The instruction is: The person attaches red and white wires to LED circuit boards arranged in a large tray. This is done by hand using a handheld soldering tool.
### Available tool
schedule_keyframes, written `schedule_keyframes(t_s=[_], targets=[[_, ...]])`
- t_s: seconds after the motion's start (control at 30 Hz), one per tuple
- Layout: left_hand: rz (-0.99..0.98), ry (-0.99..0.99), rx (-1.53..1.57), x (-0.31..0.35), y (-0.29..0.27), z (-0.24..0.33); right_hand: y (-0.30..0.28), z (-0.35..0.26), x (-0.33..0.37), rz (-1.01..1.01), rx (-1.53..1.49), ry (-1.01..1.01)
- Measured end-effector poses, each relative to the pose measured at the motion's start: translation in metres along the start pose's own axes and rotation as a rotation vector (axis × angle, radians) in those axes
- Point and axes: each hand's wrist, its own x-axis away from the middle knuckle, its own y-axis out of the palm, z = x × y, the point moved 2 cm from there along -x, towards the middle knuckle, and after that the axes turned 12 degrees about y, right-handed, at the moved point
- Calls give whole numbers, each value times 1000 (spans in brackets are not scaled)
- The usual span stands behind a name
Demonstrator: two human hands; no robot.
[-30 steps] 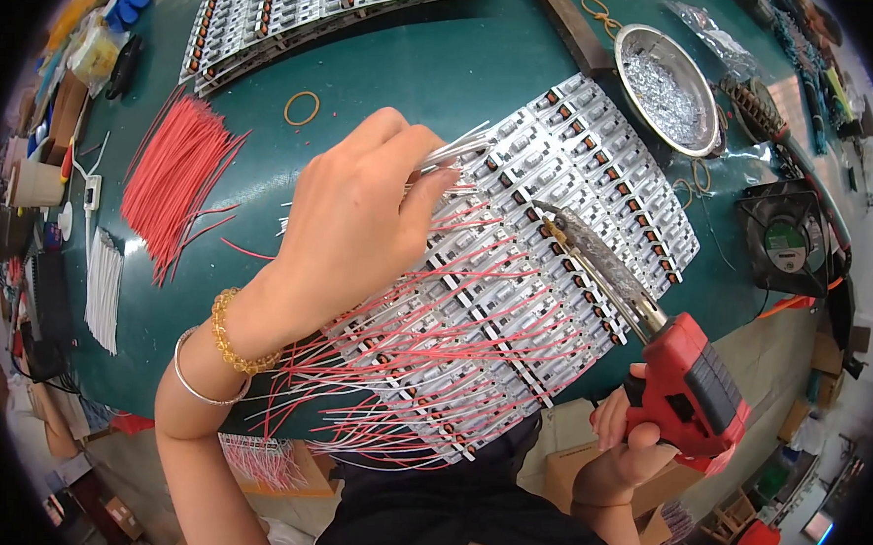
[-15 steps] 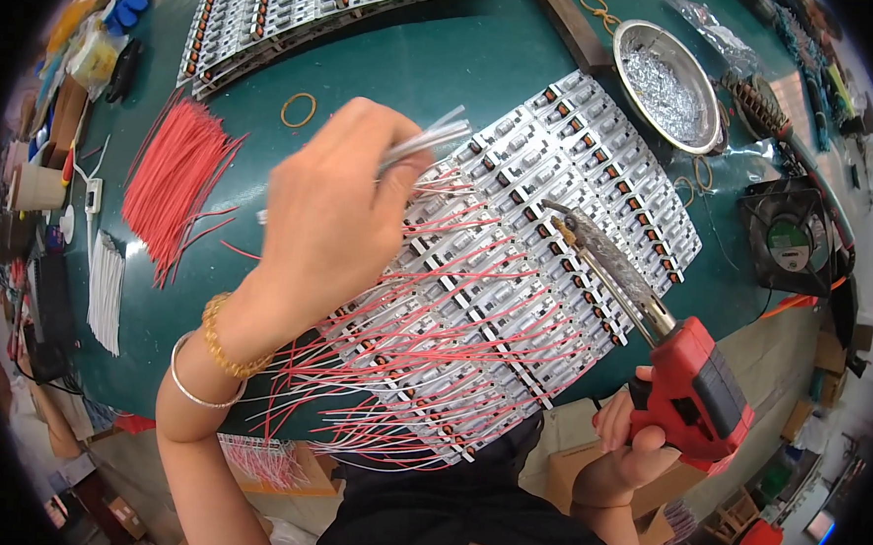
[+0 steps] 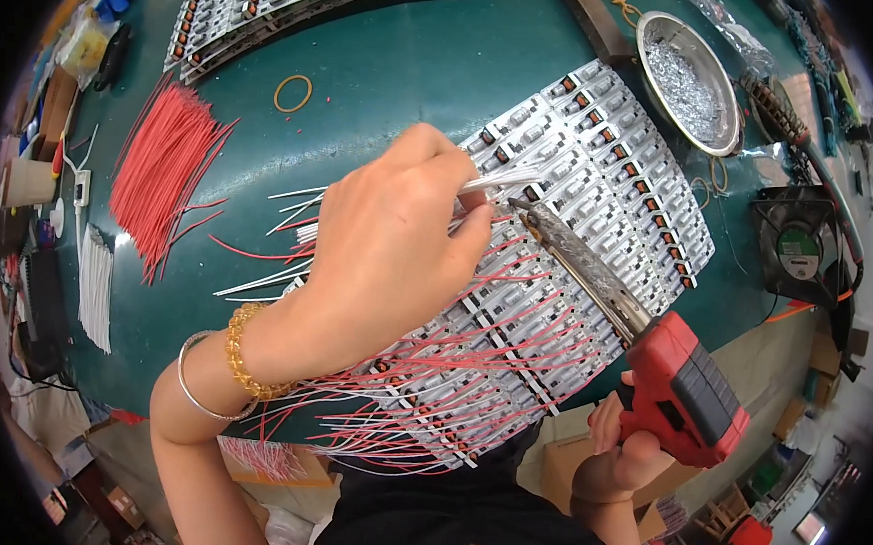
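Green surface [image 3: 388,68] carries circuit boards [image 3: 614,178]; left hand [image 3: 389,245], fingers pinching white wires [image 3: 504,179]; right hand [image 3: 632,460], fingers gripping red soldering gun [image 3: 683,379].

Green table [image 3: 388,68]: room between far circuit boards [image 3: 263,12] and left hand [image 3: 394,236].
Right side: metal bowl [image 3: 707,55], cooling fan [image 3: 799,250] block.
Soldering iron [image 3: 665,346]: pokes over near circuit boards [image 3: 609,183].

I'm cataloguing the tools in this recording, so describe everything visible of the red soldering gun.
The soldering gun has a red, plastic-looking body with a black panel. A stained metal barrel, with a thin rod alongside, ends in a dark tip. The right hand grips the handle; the barrel points up-left in the picture over the circuit boards, near white wires in the left hand. Tip contact is unclear.
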Motion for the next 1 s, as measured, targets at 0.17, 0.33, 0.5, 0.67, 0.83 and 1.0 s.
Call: schedule_keyframes(t_s=[0.17,0.33,0.5,0.67,0.83,1.0], targets=[[12,15,-29,-1,2,1,-6,5,0,-8,-36,39],[35,53,-87,0,4,3,-33,28,3,15,419,-152],[29,64,-101,1,4,3,-17,13,4,47,52,-146],[31,65,-103,1,4,4,-12,8,5,23,51,-169],[87,53,19,1,-5,1,-8,-3,7,-30,-10,-31],[-40,-96,206,-5,-12,14,-16,8,15,84,-5,-80]])
